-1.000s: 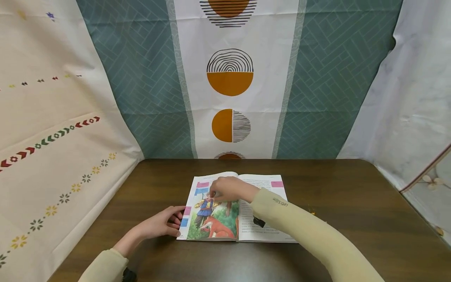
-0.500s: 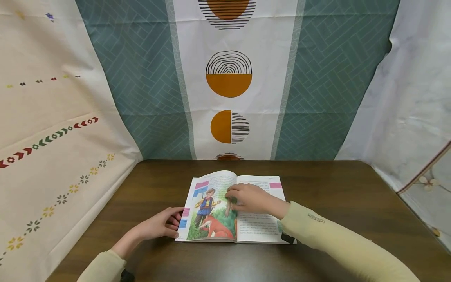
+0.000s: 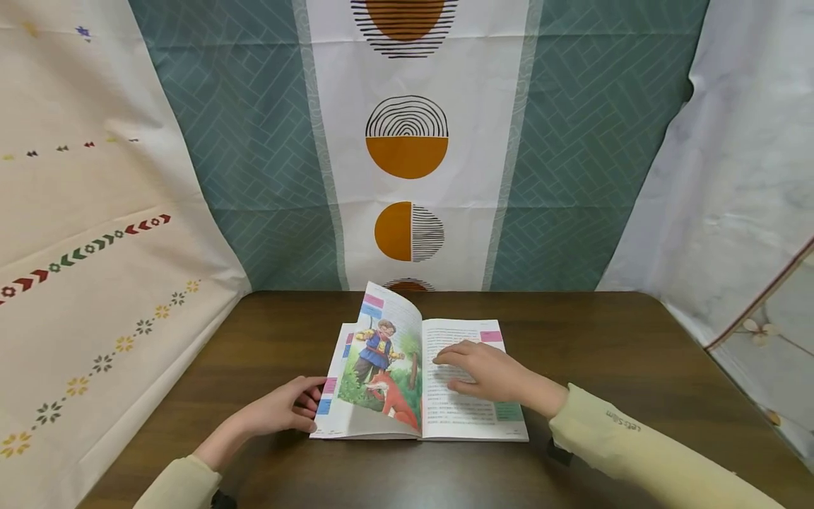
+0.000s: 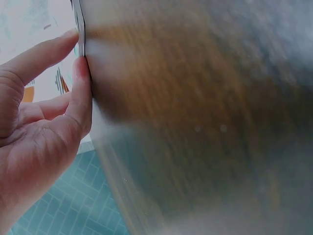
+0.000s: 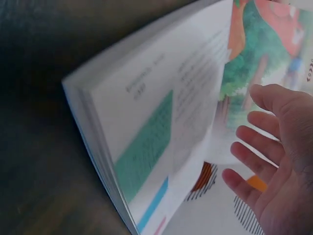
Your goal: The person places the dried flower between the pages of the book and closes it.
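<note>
Sleeve, cream fabric, lettered "LetsSlim"; white-paged illustrated book, leaf raised; left hand pinching left edge, right hand spread.

Wht-pg bk, dk-brn tbl, teal herringbone cloth panels

I'm in a small cloth-walled nook; whether it belongs to a home or a studio I can't tell. My wood-grained table fills the lower frame, creased green-and-white cloth hangs behind it, cream cloth at left, marbled sheeting at right.
</note>
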Demonstrator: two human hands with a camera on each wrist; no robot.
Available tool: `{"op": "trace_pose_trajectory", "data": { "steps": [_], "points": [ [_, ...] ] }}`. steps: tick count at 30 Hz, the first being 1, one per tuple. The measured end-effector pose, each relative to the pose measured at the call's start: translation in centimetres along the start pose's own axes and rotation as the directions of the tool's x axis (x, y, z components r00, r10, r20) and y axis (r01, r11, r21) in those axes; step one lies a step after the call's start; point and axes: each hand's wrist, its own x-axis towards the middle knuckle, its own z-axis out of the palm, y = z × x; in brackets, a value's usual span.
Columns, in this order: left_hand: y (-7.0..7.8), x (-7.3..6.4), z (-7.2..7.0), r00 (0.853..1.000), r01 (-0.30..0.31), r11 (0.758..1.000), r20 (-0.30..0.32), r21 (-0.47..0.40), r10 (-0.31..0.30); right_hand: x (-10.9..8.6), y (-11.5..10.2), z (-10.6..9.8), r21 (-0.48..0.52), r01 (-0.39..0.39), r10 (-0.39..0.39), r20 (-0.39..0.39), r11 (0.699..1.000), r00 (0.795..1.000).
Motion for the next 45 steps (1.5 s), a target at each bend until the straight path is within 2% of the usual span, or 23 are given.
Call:
{"op": "trace_pose_trajectory", "data": {
  "steps": [8, 15, 23, 31, 45],
  "points": [
    [-0.2, -0.2, 0.3, 1.0, 0.003, 1.0, 0.004, -0.015, -0.003, 1.0, -0.9, 1.1, 0.016, 0.067, -0.068, 0.042, 0.998, 0.997],
    [-0.2, -0.1, 0.1, 1.0, -0.007, 1.0, 0.002, -0.008, 0.007, 1.6, -1.3, 1.7, -0.012, 0.113, -0.112, 0.04, 0.994, 0.993],
    [-0.3, -0.1, 0.0, 1.0, -0.013, 1.0, 0.009, -0.024, 0.014, 1.9, -1.9, 2.1, -0.028, 0.117, -0.114, 0.108, 0.993, 0.988],
    [-0.2, -0.4, 0.0, 1.0, -0.004, 0.998, 0.017, -0.066, 0.005, 2.3, -2.0, 2.4, -0.005, 0.127, -0.126, 0.142, 0.992, 0.982],
    [-0.6, -0.3, -0.2, 1.0, -0.008, 1.0, 0.007, -0.021, 0.008, 3.0, -2.1, 3.1, -0.012, 0.093, -0.09, 0.169, 0.996, 0.981]
  ]
}}
